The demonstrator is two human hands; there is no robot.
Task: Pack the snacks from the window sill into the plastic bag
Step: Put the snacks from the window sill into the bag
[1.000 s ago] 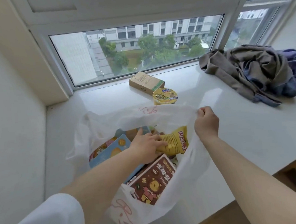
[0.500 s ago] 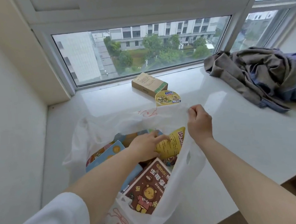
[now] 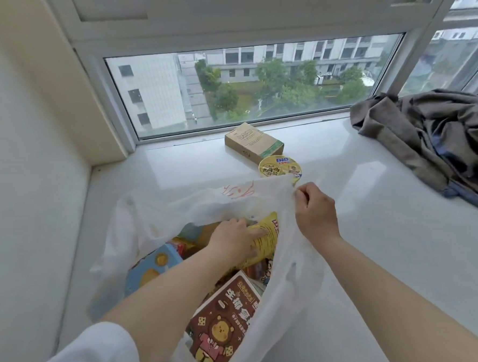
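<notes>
A white plastic bag (image 3: 156, 214) lies open on the white window sill (image 3: 376, 242). Inside it are a yellow snack packet (image 3: 266, 235), a brown box with a bear picture (image 3: 224, 319) and a blue box (image 3: 153, 267). My left hand (image 3: 233, 238) is inside the bag and holds the yellow packet. My right hand (image 3: 315, 209) pinches the bag's right rim and holds it up. Behind the bag, a yellow instant noodle cup (image 3: 279, 167) and a brown cardboard box (image 3: 253, 143) stand on the sill.
A heap of grey and blue clothes (image 3: 436, 138) lies at the right of the sill. The window glass (image 3: 254, 84) runs along the back and a wall (image 3: 21, 166) closes off the left side.
My right hand has moved left and slightly back with the bag's rim, narrowing the opening. My left hand has stayed on the yellow packet inside the bag.
</notes>
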